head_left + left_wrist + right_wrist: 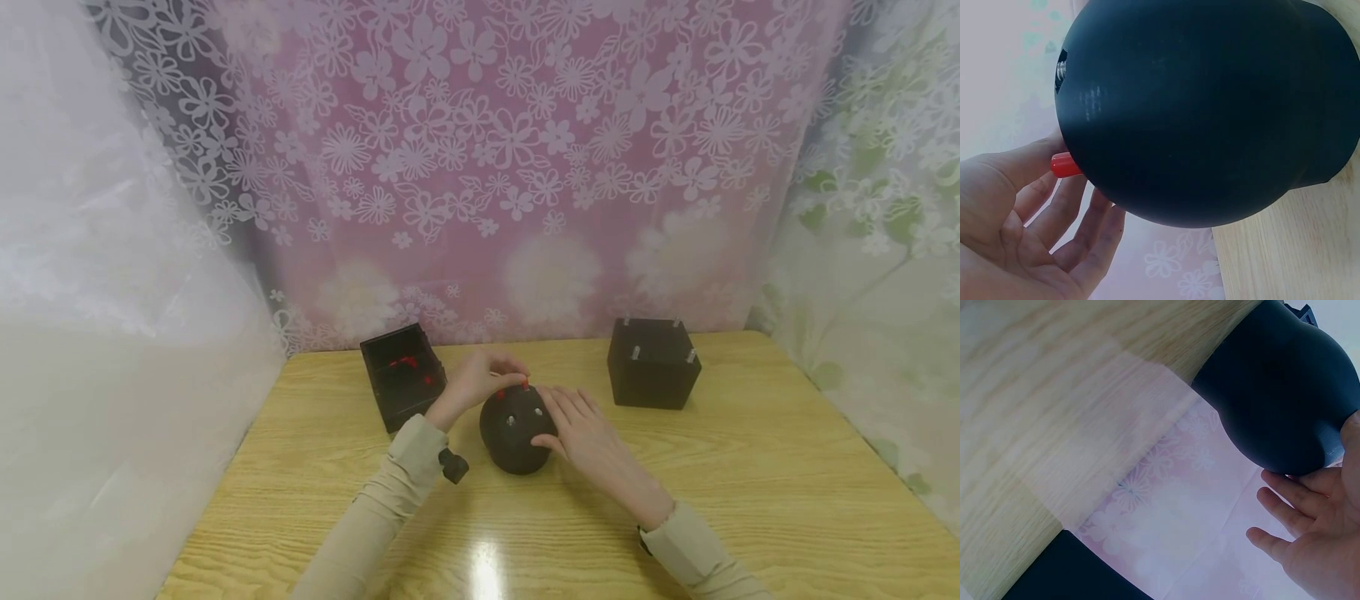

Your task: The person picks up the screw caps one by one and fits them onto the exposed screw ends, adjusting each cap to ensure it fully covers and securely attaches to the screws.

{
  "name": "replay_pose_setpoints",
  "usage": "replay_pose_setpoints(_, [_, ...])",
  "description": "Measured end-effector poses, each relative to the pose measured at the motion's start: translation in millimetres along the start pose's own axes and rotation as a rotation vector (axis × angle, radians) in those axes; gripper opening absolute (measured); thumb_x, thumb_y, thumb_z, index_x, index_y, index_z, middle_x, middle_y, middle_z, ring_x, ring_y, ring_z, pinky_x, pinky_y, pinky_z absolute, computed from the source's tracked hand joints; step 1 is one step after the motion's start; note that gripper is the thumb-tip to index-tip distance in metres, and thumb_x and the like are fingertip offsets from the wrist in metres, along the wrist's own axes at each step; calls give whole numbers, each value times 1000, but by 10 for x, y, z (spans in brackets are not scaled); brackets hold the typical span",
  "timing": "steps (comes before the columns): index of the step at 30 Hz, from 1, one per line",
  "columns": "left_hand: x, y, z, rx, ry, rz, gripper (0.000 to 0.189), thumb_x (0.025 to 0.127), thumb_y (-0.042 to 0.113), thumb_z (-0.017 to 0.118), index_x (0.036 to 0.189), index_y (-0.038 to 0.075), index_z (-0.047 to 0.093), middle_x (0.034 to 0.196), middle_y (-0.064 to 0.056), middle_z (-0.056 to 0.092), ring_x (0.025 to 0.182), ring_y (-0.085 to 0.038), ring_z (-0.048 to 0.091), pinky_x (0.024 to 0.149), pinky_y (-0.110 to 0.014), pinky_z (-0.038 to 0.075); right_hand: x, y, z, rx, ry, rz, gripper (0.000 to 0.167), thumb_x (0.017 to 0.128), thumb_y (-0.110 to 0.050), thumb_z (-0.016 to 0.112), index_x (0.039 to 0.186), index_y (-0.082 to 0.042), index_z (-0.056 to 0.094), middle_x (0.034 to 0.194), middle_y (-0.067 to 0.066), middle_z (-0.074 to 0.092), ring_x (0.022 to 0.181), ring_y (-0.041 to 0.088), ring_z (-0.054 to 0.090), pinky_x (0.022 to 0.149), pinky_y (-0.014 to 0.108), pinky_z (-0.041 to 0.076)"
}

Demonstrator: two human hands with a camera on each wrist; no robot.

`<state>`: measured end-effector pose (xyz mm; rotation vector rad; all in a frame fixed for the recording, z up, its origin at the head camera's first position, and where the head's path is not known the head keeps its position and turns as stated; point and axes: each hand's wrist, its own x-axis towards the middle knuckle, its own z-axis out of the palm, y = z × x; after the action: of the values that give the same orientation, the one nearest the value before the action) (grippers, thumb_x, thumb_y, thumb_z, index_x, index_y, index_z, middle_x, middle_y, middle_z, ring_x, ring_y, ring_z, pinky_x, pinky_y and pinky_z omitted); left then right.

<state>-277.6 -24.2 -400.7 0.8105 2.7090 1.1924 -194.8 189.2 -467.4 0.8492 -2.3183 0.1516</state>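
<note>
Sphere [517,446], black, with a narrower base, is placed on the wooden table [637,542], between an opened tray [397,393] and a dark box [651,385]. At its top, a red cap [526,383] is pinched between thumb and fingers of the left hand [482,382]; whether the cap is fully seated cannot be told. Second red cap [500,395] is seen just beside it, below the same hand. Silvery posts [511,420] are seen uncapped on the side facing the person, two in number. In the left wrist view, a threaded post is shown in a hole of the sphere.

Right hand [588,433] is laid against the sphere's right side, fingers extended, thumb spread across the near surface; nothing is clasped by it, only contact is made.

Tray is set at an angle, behind the left wrist; red pieces [408,362] are scattered inside. Box is stood near the right hand's fingertips, farther back, with upright metal pegs [636,353] fixed at its top corners. Table's back edge is bordered by a pink floral curtain [465,167]. Beige sleeves [360,517] are worn, with a dark device [453,466] at the left wrist.
</note>
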Motion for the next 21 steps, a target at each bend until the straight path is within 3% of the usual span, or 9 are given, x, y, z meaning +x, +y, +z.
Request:
replay_pose_setpoints(10, [-16, 24, -16, -1, -14, 6, 24, 98, 35, 68, 110, 17, 78, 110, 1, 77, 108, -22, 70, 95, -45, 56, -2, -4, -11, 2, -29, 5, 83, 104, -60, 21, 145, 6, 49, 133, 23, 62, 124, 40, 59, 110, 57, 43])
replay_pose_setpoints(18, [-1, 31, -7, 27, -31, 26, 19, 97, 29, 71, 108, 17, 79, 108, 0, 77, 102, -18, 72, 86, -30, 59, 0, -5, -18, 1, -36, 5, 82, 104, -60, 22, 146, 5, 48, 133, 23, 61, 123, 39, 59, 110, 57, 42])
replay_pose_setpoints(21, [-9, 54, -17, 16, -31, 25, 18, 97, 26, 72, 109, 16, 79, 108, -1, 77, 101, -18, 72, 86, -31, 59, 3, 0, -9, -3, -34, 5, 82, 104, -60, 21, 145, 6, 48, 133, 23, 62, 123, 39, 59, 109, 57, 43])
